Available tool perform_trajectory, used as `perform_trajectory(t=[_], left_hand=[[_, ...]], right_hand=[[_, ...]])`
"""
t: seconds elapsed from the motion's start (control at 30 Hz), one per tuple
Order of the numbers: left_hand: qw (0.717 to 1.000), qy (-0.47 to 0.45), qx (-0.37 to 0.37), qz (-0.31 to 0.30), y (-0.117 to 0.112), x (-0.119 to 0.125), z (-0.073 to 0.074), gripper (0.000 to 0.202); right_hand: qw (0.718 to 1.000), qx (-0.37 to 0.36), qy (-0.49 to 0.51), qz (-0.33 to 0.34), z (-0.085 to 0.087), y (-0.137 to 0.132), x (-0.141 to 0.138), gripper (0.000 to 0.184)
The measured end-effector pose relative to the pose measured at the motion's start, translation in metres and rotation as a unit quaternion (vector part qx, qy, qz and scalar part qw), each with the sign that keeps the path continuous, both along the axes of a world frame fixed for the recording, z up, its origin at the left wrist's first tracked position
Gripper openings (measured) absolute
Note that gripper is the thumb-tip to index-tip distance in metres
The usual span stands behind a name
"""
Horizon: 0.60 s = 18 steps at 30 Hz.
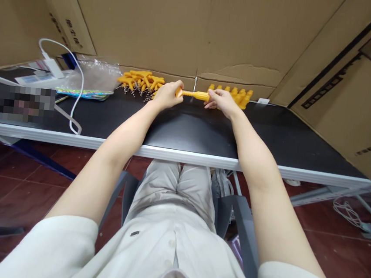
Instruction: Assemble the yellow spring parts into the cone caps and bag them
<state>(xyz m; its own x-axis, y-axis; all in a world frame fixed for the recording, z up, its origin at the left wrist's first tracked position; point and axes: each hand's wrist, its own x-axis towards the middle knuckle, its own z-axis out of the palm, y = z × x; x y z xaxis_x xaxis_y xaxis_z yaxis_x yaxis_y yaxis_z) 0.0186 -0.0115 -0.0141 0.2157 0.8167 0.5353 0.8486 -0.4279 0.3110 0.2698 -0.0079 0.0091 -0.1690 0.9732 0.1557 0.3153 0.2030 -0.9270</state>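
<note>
My left hand [170, 94] is closed around the yellow handle of a corkscrew, held level just above the table. Its metal spiral does not show between my hands. My right hand [221, 102] pinches the far end of a yellow ribbed sleeve [201, 96], which lies in line with the handle and reaches toward my left hand. Beside my left hand is a pile of yellow corkscrews [141, 80] with bare metal spirals. Behind my right hand stand several more yellow sleeves [243, 97] in rows, partly hidden by the hand.
The black table [189, 133] has a metal front edge. Tall cardboard [189, 30] walls its back and sides. At the left lie a clear plastic bag [95, 75], a white cable [82, 81] with a plug, and a blurred-out patch. A chair armrest [245, 232] is below.
</note>
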Motion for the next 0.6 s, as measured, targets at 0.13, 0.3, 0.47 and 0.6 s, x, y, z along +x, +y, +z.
perform_trajectory(t=[0.13,0.3,0.47,0.6], left_hand=[[1.000,0.001,-0.003,0.016,0.0000,0.0012,0.0001,0.045],[0.999,0.002,-0.011,0.032,-0.0016,0.0015,0.0016,0.045],[1.000,-0.005,-0.010,0.011,0.0002,-0.0009,0.0009,0.047],[1.000,-0.004,-0.007,0.002,0.0015,-0.0015,0.0003,0.046]], right_hand=[[1.000,-0.022,0.013,0.004,0.0028,-0.0045,-0.0019,0.047],[0.999,-0.021,0.013,0.033,0.0049,-0.0100,0.0017,0.023],[1.000,-0.011,-0.007,0.021,0.0037,-0.0081,0.0016,0.036],[1.000,-0.022,-0.005,0.014,0.0027,-0.0060,-0.0007,0.054]])
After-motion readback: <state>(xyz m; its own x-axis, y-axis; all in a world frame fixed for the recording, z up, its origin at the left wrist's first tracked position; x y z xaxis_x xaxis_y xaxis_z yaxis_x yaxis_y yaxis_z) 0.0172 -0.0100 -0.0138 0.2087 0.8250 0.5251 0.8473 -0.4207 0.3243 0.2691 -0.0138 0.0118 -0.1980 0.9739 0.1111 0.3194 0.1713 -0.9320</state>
